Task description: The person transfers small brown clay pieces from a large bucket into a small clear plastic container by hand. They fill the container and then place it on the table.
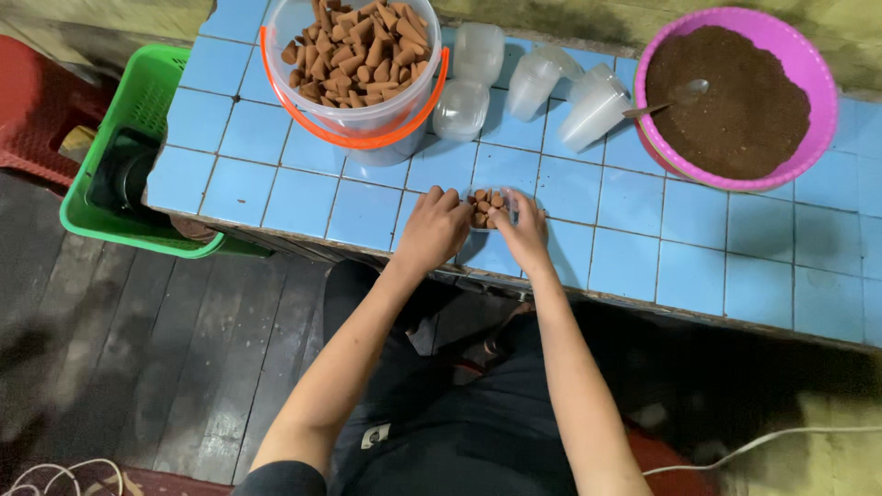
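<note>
Both my hands are on the small clear container (488,208) near the front edge of the blue tiled counter (643,248). Left hand (434,230) cups its 9 o'clock side, fingers curled together against the wall. Right hand (524,230) wraps the 3 o'clock side, fingers closed around it. Container sits between the two palms, touching both.

Status, my read: container already holds a layer of brown cones (485,209), looks close to full; no lid on it that I can see. Bucket (358,69) at 11 o'clock, clear with an orange handle, is loaded with the same cones, so plenty of stock is left. Stack of empty clear cups and tubs (533,83) at 12 to 1 o'clock is unfilled. Pink basin (735,92) of dark brown powder at 2 o'clock, spoon (675,96) stuck in it.

Room: counter edge runs right under my wrists, little margin toward 6 o'clock. Open tiles from 3 to 4 o'clock, and a smaller patch at 9 o'clock. Green crate (138,156) hangs off the counter's 9 o'clock end, red stool (37,110) beyond it. Dark plank floor below.
</note>
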